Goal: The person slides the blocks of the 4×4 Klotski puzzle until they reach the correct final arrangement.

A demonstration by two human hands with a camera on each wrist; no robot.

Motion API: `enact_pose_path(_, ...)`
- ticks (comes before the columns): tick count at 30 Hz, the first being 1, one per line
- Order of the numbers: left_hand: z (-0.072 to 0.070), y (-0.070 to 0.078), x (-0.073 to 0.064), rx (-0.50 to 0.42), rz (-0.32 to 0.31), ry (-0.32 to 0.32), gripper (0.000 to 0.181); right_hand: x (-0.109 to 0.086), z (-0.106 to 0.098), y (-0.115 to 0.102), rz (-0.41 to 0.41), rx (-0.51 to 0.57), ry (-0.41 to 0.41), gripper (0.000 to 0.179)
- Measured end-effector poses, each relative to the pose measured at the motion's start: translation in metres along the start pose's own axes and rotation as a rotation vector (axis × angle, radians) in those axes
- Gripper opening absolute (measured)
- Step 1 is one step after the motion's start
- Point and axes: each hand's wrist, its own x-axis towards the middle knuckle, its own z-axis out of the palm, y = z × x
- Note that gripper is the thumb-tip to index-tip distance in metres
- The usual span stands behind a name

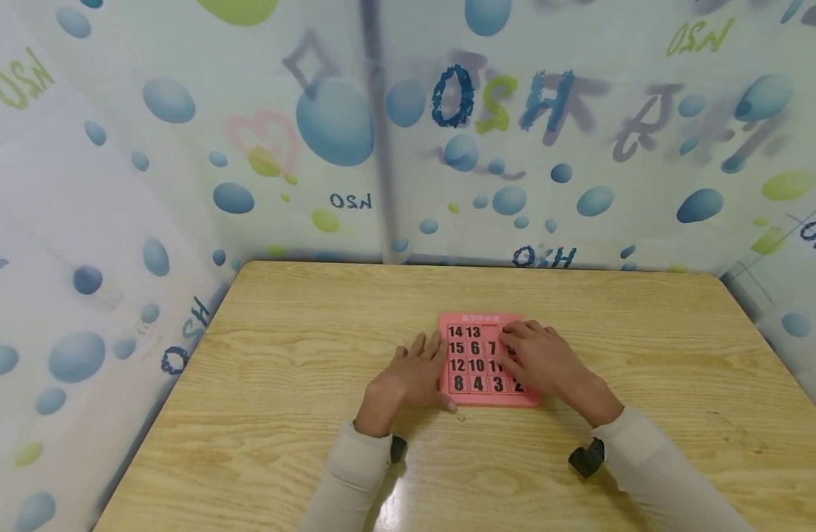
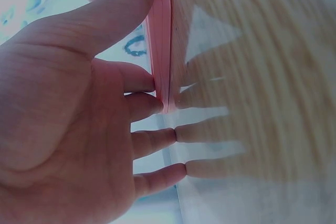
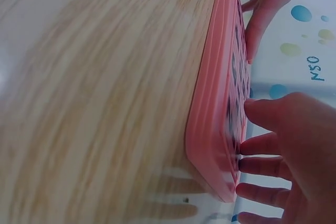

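- Presently, right hand (image 1: 548, 360) lies over the right-hand columns of a pink number puzzle (image 1: 494, 400); fingers spread and gently bent, tips down on the tiles, nothing pinched.
- Thumb of that hand is near tile 11 (image 1: 494, 366), its digits partly covered.
- Left hand (image 1: 415, 377): fingers extended and fanned, tips along the puzzle's left side, thumb at its near-left corner; touching, not wrapped round it.
- Puzzle lies flat on a wood-grain table (image 1: 301, 332), nearer the far edge than the sleeves, well in from left and right edges.
- Top row reads 14, 13, then a bare slot; rest under fingers. Bottom row: 8, 4, 3, 2, the last partly hidden.
- Black wrist devices (image 1: 586, 458) at both wrists, by pale sleeves (image 1: 654, 451).
- Beyond the table's far edge: pale wall covering (image 1: 421, 37) with blue drops (image 1: 338, 122) and mirrored H2O lettering (image 1: 452, 96).
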Motion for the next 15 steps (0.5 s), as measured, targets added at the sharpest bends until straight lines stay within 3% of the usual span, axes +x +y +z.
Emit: enact_pose_path(15, 0.0003, 0.0007, -0.0007, -0.007, -0.001, -0.002, 0.11, 0.0058, 0.0013, -0.0099, 0.004, -0.002, -0.038, 0.05)
